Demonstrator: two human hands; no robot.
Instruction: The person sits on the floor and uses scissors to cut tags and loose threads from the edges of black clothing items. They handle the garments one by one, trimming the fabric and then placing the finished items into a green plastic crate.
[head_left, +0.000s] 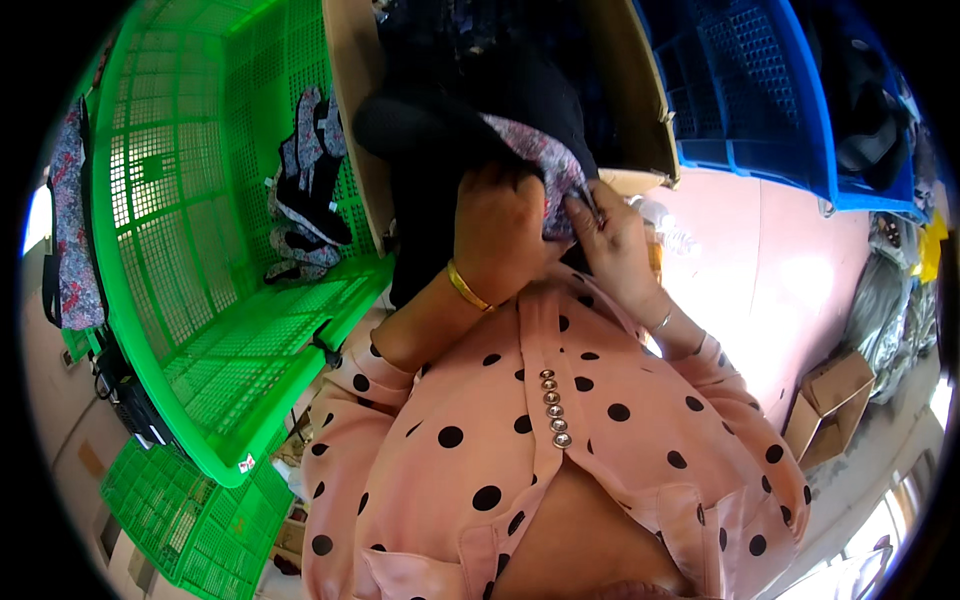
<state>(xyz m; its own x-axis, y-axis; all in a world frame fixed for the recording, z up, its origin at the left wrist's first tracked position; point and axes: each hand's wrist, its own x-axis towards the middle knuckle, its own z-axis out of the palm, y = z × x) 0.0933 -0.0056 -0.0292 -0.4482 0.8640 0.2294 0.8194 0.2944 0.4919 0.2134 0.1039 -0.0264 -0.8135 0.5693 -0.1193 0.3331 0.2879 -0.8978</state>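
A black fabric piece with a floral lining [548, 155] lies bunched in front of my chest, its curved black part spreading to the left. My left hand [500, 225], with a gold bangle at the wrist, is closed on it, knuckles up and fingertips hidden in the folds. My right hand [618, 245] pinches the floral edge between thumb and fingers, a short way to the right of the left hand. A slim, dark, shiny object [592, 200] shows at the right fingers; its kind I cannot make out.
An open cardboard box [640, 90] with dark contents stands beyond my hands. Left is a large green crate [180, 230] holding several black-and-floral fabric pieces [310, 180]; another green crate [200, 510] sits below. A blue crate [740, 90] is at right, a small carton [832, 405] farther down.
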